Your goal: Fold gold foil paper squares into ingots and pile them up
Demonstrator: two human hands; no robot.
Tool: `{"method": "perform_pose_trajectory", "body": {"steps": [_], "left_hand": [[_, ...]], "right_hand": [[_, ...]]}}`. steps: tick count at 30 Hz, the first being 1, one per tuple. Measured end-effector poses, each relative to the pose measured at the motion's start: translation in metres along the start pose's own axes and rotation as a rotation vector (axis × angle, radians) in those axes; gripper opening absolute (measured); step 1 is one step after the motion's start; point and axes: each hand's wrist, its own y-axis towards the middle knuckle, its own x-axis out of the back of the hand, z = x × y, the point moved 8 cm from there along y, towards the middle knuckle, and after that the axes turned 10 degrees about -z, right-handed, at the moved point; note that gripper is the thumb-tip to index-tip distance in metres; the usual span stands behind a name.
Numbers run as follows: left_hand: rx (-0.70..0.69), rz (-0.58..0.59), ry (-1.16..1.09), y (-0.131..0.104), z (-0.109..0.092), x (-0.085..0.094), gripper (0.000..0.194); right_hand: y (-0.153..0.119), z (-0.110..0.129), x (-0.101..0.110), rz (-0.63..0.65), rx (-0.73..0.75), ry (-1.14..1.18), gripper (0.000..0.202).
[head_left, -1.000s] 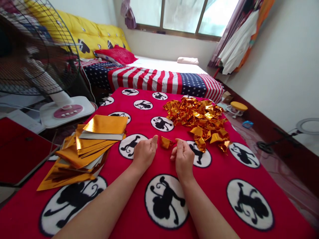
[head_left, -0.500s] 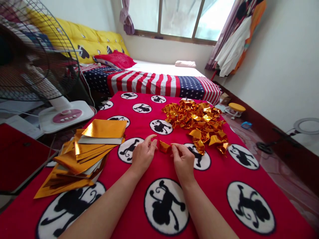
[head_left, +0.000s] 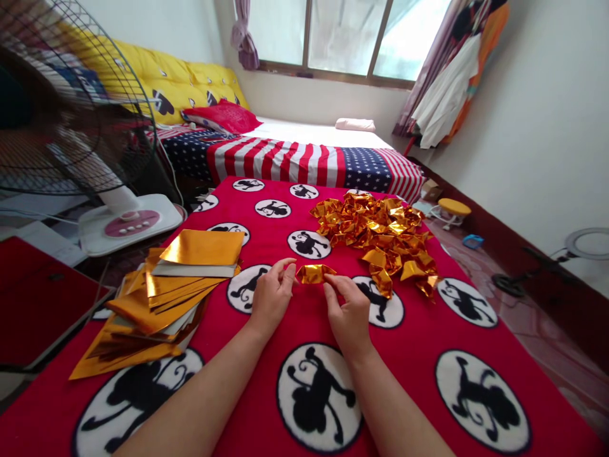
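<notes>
A small folded piece of gold foil paper (head_left: 314, 273), shaped like a boat with pointed ends, lies between my hands over the red cloth. My right hand (head_left: 349, 308) has its fingertips closed at the piece's right end. Beside the left end is my left hand (head_left: 273, 292), thumb and index finger a little apart; whether they touch the foil is hard to make out. To the left, a stack of flat gold foil paper sheets (head_left: 202, 246) is spread unevenly. A heap of folded gold foil pieces (head_left: 371, 219) sits at the far right of the cloth.
The red cloth (head_left: 247, 393) has black monkey figures in white circles. A fan (head_left: 128, 219) stands at the left, near a dark red panel (head_left: 45, 301). Beyond the cloth is a bed (head_left: 285, 162). A yellow stool (head_left: 454, 206) and a ring light (head_left: 587, 241) are on the right.
The folded foil piece has turned and shifted slightly up, showing a broader, shinier face. My left fingertips are closer to its left end. The right hand stays at its right end.
</notes>
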Motion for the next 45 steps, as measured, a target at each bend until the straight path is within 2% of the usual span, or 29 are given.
{"method": "perform_pose_trajectory", "body": {"steps": [3, 15, 19, 23, 27, 29, 35, 41, 45], "left_hand": [[0.016, -0.027, -0.064, 0.000, 0.000, 0.003, 0.043], [-0.126, -0.066, 0.082, 0.005, -0.008, 0.001, 0.032], [-0.108, -0.145, 0.078, 0.022, -0.004, 0.007, 0.034], [-0.163, -0.243, 0.130, 0.054, -0.009, 0.009, 0.034], [-0.195, -0.246, 0.273, 0.091, -0.013, -0.007, 0.034], [-0.171, -0.230, 0.359, 0.109, -0.011, -0.018, 0.033], [-0.093, -0.240, 0.432, 0.151, -0.003, -0.049, 0.030], [-0.102, -0.166, 0.410, 0.168, 0.000, -0.084, 0.028], [-0.149, -0.105, 0.365, 0.167, 0.002, -0.094, 0.024]], "right_hand": [[0.000, -0.001, -0.001, -0.011, 0.013, -0.023, 0.027], [-0.001, -0.004, -0.007, 0.033, -0.005, -0.011, 0.028], [-0.002, -0.013, -0.009, 0.040, -0.072, 0.011, 0.028], [-0.003, -0.019, -0.012, 0.073, -0.109, 0.012, 0.027], [-0.004, -0.022, -0.013, 0.090, -0.136, 0.022, 0.025], [-0.004, -0.022, -0.013, 0.098, -0.145, 0.023, 0.025], [-0.003, -0.023, -0.013, 0.105, -0.167, 0.013, 0.023], [-0.001, -0.024, -0.014, 0.114, -0.183, 0.021, 0.022], [-0.001, -0.025, -0.016, 0.132, -0.190, 0.033, 0.022]]}}
